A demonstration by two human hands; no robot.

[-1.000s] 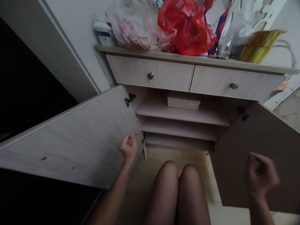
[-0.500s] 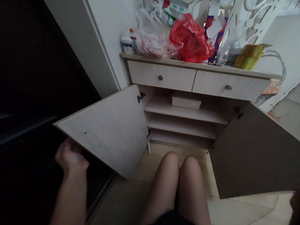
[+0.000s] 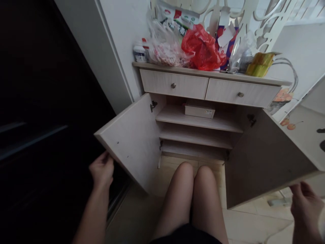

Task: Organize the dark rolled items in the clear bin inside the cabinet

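Observation:
A pale wood-grain cabinet stands before me with both doors swung outward. My left hand point(image 3: 102, 169) is closed at the outer edge of the left cabinet door point(image 3: 134, 142); its fingertips are partly hidden behind the panel. At the lower right, my right hand point(image 3: 306, 203) has its fingers bent against the edge of the right cabinet door point(image 3: 266, 159), with the tips on the far side partly out of sight. Between the doors, a light box point(image 3: 199, 110) with a small label sits on the upper shelf point(image 3: 172, 117).
Two drawers with round knobs, the left drawer point(image 3: 157, 80) and right drawer point(image 3: 264, 95), lie above the shelves. The top holds a red plastic bag point(image 3: 203, 49), a clear bag point(image 3: 166, 49), a white bottle point(image 3: 139, 53) and a yellow packet point(image 3: 260, 64). My knees point(image 3: 185, 169) are near the opening.
Both doors have swung partly inward. My left hand has moved right along with its door, and my right hand has come into fuller view at the right door's edge.

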